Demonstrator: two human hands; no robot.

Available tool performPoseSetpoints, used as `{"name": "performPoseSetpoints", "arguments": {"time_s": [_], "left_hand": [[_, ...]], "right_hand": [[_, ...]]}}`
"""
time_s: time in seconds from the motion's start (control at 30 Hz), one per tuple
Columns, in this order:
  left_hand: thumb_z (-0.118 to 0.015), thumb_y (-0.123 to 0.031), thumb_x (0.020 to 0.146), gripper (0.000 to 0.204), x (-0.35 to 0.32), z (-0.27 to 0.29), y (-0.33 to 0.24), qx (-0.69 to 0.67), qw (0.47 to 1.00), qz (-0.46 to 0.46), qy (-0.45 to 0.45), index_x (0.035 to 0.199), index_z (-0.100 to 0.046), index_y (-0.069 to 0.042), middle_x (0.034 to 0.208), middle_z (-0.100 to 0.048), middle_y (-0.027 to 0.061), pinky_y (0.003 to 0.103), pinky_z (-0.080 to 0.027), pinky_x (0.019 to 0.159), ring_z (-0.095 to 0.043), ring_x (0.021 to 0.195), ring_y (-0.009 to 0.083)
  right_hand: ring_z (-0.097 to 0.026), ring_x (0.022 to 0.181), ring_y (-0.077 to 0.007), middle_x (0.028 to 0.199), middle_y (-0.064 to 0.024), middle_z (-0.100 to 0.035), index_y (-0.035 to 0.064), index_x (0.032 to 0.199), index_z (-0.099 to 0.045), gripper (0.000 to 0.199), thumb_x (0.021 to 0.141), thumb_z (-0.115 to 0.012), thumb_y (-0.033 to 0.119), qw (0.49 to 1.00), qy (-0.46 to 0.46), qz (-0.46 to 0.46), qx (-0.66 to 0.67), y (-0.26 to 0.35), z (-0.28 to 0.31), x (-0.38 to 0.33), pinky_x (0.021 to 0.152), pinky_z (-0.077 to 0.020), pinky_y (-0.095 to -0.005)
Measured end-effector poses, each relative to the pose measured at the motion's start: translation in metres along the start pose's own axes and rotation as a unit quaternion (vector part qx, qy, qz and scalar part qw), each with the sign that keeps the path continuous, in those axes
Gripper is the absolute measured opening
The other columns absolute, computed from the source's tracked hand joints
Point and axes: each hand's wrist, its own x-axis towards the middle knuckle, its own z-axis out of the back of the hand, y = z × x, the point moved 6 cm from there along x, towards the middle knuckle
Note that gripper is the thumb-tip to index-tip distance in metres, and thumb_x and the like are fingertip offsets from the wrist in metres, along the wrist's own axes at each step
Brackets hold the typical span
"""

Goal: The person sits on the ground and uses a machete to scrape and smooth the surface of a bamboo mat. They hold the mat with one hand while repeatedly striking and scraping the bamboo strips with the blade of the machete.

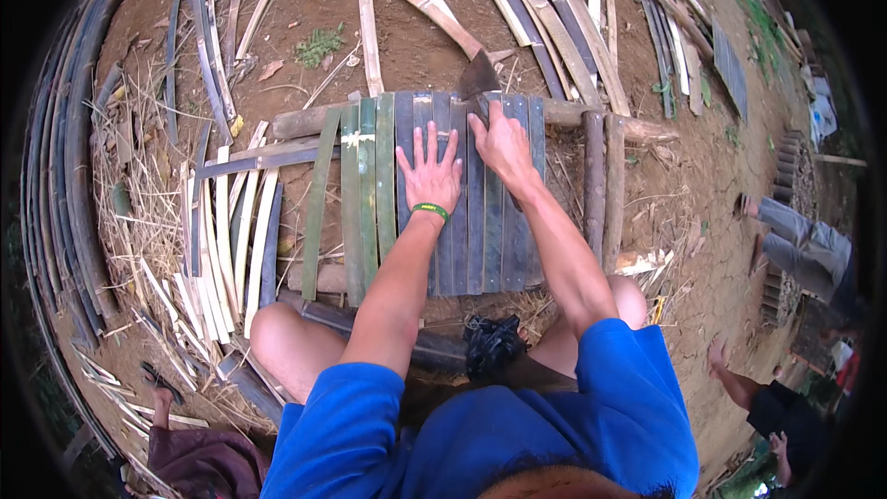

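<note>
My left hand (431, 171) lies flat with fingers spread on a row of dark and green bamboo slats (448, 263), a green band at its wrist. The slats sit side by side across two logs, small nail-like dots showing on some. My right hand (506, 148) is closed around a tool with a broad, rusty-brown blade (479, 79); its index finger stretches along the tool. The blade is at the slats' far ends, and a bit of what looks like the handle shows below the hand. A loose green slat (322, 203) lies slanted left of the row.
The far log (300, 122) runs under the slats, with two upright-lying poles (603, 189) at right. Split bamboo strips (231, 231) pile up at left; more strips (554, 14) lie beyond. A black plastic bag (492, 344) rests between my legs. Other people (781, 407) are at the right and lower left.
</note>
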Motion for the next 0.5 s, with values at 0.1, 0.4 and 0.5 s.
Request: {"name": "performPoseSetpoints", "arguments": {"time_s": [0.1,0.4,0.5], "left_hand": [[-0.045,-0.039,0.106,0.06,-0.005,-0.003,0.007,0.0,1.0,0.007,0.014,0.163,-0.029,-0.03,0.172,-0.017,0.0116,0.068,-0.009,0.123,-0.014,0.159,0.0367],[-0.048,-0.037,0.104,0.061,-0.003,0.002,0.004,-0.022,1.0,0.004,0.002,0.162,-0.033,-0.03,0.172,-0.019,0.0123,0.067,-0.01,0.123,-0.014,0.159,0.0366],[-0.049,-0.037,0.104,0.061,-0.006,-0.001,0.007,-0.02,1.0,0.009,0.003,0.162,-0.032,-0.03,0.172,-0.019,0.0123,0.067,-0.009,0.123,-0.015,0.159,0.0365]], "right_hand": [[-0.068,0.075,-0.0526,0.078,-0.0308,-0.069,-0.0022,0.118,-0.057,0.039,0.101,-0.06,0.032,0.996,-0.062,0.013,0.069,0.026,0.027,-0.009,0.067,-0.0543,-0.0606],[-0.068,0.075,-0.0544,0.078,-0.0331,-0.068,-0.0011,0.119,-0.055,0.038,0.102,-0.059,0.033,1.0,0.005,-0.02,0.005,0.0,0.001,-0.004,0.069,-0.0546,-0.0616],[-0.068,0.076,-0.0547,0.08,-0.033,-0.069,0.0015,0.123,-0.056,0.038,0.102,-0.059,0.034,0.994,-0.069,0.037,0.07,0.012,0.016,-0.015,0.069,-0.0551,-0.0609]]}}
